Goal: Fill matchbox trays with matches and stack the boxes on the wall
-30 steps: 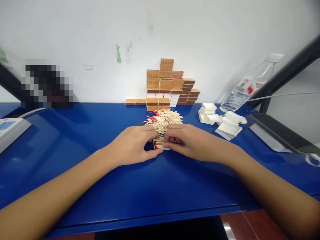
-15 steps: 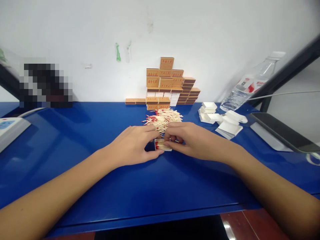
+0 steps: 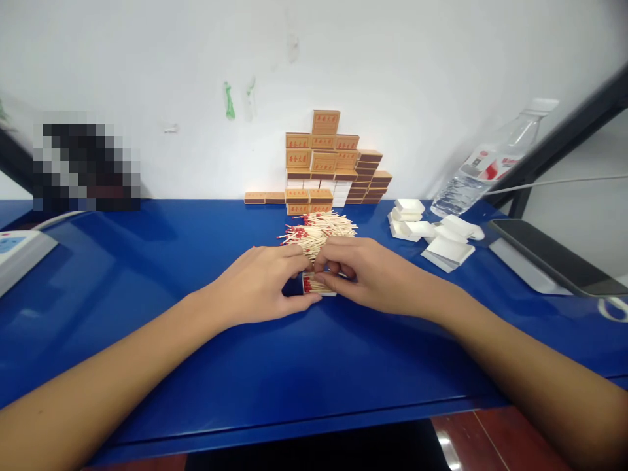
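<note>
A small white matchbox tray filled with red-headed matches lies on the blue table between my hands. My left hand is closed on the tray's left side, thumb at the near edge and fingers at the far edge. Over the tray's right part, my right hand is in a pinch, thumb and fingertips down on the matches; whether any are lifted is hidden. Just behind my fingers lies a loose heap of matches, heads mostly to the left.
Orange matchboxes are stacked against the wall behind the heap. White empty trays lie to the right, near a leaning plastic bottle and a phone propped on a white block. A white power strip sits at the left.
My right hand has shifted slightly left over the tray, its fingertips closer to the match heads. My left hand stays on the tray.
</note>
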`<control>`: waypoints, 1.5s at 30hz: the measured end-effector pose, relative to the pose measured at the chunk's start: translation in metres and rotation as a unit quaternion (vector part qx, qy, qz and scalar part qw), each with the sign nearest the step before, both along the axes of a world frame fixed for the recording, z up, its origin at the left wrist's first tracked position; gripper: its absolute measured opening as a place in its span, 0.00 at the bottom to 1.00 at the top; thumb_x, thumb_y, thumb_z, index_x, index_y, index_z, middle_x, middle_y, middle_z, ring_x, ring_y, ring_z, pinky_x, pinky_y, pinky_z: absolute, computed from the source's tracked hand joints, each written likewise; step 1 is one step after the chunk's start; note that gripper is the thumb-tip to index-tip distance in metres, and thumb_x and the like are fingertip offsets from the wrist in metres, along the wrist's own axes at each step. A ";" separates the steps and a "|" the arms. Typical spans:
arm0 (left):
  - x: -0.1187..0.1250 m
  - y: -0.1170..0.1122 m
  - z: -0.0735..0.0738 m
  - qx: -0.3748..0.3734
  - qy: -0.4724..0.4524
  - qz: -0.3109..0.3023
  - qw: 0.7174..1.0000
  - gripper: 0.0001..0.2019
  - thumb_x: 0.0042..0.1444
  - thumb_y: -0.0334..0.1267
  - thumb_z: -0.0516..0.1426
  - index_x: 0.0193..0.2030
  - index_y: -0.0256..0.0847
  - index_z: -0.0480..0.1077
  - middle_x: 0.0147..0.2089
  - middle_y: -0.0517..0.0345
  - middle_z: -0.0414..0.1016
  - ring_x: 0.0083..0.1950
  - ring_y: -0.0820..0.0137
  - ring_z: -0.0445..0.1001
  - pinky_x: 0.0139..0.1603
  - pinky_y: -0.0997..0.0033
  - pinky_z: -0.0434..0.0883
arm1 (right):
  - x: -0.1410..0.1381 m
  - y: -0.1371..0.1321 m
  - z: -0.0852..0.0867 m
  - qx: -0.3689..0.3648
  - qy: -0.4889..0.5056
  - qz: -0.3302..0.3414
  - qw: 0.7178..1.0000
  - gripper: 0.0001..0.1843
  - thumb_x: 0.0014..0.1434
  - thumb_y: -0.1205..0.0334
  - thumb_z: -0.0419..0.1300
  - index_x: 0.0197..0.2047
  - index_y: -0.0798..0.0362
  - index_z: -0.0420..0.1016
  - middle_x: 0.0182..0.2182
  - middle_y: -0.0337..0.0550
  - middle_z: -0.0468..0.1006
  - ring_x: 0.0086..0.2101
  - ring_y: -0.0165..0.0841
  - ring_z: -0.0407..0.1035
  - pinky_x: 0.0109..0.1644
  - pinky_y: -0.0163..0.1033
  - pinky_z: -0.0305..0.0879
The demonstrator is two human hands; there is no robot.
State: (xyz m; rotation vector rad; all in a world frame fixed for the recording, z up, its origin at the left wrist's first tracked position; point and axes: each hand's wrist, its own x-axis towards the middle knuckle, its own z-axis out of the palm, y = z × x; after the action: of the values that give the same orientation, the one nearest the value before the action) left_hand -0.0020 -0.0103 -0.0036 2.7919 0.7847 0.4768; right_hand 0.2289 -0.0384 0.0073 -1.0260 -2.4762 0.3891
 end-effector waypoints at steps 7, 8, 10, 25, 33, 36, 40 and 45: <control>0.000 0.000 0.002 0.014 0.022 0.018 1.000 0.13 0.64 0.49 0.62 0.43 0.40 0.77 0.40 0.58 0.77 0.38 0.67 0.74 0.35 0.67 0.66 | 0.023 0.013 0.011 0.016 -0.064 -0.087 0.994 0.09 0.67 0.63 0.61 0.33 0.52 0.75 0.27 0.37 0.73 0.28 0.30 0.63 0.33 0.38 0.54; 0.000 0.000 0.002 0.016 0.021 0.016 1.000 0.13 0.64 0.49 0.62 0.43 0.40 0.77 0.39 0.58 0.77 0.38 0.67 0.74 0.35 0.67 0.66 | 0.024 0.015 0.010 0.001 -0.077 -0.092 0.993 0.08 0.66 0.62 0.62 0.33 0.52 0.75 0.27 0.37 0.73 0.28 0.30 0.63 0.33 0.38 0.54; 0.000 0.000 0.002 0.020 0.019 0.014 1.000 0.13 0.64 0.49 0.62 0.43 0.40 0.77 0.38 0.58 0.76 0.37 0.68 0.74 0.35 0.67 0.66 | 0.025 0.017 0.007 -0.032 -0.102 -0.092 0.990 0.07 0.64 0.63 0.64 0.33 0.52 0.75 0.28 0.38 0.74 0.29 0.30 0.64 0.33 0.38 0.54; 0.000 0.000 0.001 0.023 0.015 0.022 0.999 0.13 0.64 0.49 0.61 0.42 0.39 0.75 0.41 0.57 0.78 0.37 0.67 0.75 0.34 0.67 0.65 | 0.017 0.008 0.012 -0.049 0.023 -0.078 0.996 0.05 0.69 0.61 0.59 0.44 0.51 0.75 0.29 0.37 0.76 0.26 0.29 0.64 0.32 0.37 0.57; 0.000 0.000 0.002 0.020 -0.005 0.049 0.999 0.14 0.64 0.48 0.61 0.48 0.41 0.77 0.44 0.55 0.80 0.39 0.66 0.76 0.38 0.66 0.69 | 0.009 0.006 0.011 -0.067 0.173 -0.101 0.977 0.09 0.67 0.55 0.65 0.41 0.51 0.83 0.33 0.41 0.81 0.30 0.31 0.69 0.33 0.37 0.65; 0.001 0.001 0.002 0.017 -0.007 0.062 0.998 0.13 0.64 0.48 0.61 0.46 0.40 0.77 0.42 0.56 0.79 0.39 0.66 0.76 0.37 0.66 0.68 | 0.009 0.007 0.009 -0.062 0.180 -0.117 0.975 0.10 0.65 0.54 0.68 0.39 0.52 0.84 0.28 0.39 0.79 0.27 0.29 0.66 0.31 0.37 0.63; 0.000 0.002 0.001 0.014 -0.011 0.069 0.997 0.14 0.64 0.48 0.61 0.46 0.40 0.77 0.42 0.56 0.78 0.39 0.67 0.75 0.37 0.67 0.68 | 0.010 0.008 0.005 -0.023 0.140 -0.108 0.984 0.07 0.65 0.57 0.68 0.38 0.51 0.84 0.26 0.37 0.78 0.25 0.28 0.64 0.30 0.36 0.59; 0.001 0.001 0.001 0.009 -0.003 0.071 0.997 0.13 0.64 0.49 0.61 0.44 0.40 0.77 0.40 0.56 0.78 0.39 0.66 0.74 0.37 0.66 0.67 | 0.009 0.007 0.005 0.011 0.104 -0.106 0.989 0.06 0.66 0.61 0.67 0.37 0.50 0.84 0.25 0.35 0.79 0.24 0.27 0.62 0.30 0.36 0.58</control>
State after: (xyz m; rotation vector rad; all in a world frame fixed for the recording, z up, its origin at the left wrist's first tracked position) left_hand -0.0012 -0.0092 -0.0027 2.7621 0.9865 0.5188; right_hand 0.2383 -0.0312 0.0119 -1.1626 -2.1585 0.3787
